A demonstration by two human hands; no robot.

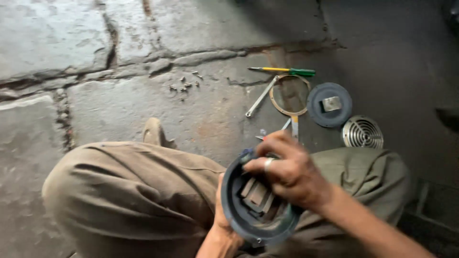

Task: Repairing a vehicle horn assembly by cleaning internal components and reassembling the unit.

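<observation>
Plastic round grey housing [253, 210] rests in the left hand [221, 224], fingers curled under its rim. The right hand [287, 169] closes over its top edge, touching the metal block [256, 195] inside.

Screws [184, 84] left of screwdriver [282, 71] — ring [289, 95], disc [329, 104], grille [362, 132] rightward.

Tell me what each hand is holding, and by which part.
Both hands hold the round grey housing. The left hand supports its lower left rim from underneath; the right hand grips over its upper rim, fingers curled across the top edge.
</observation>
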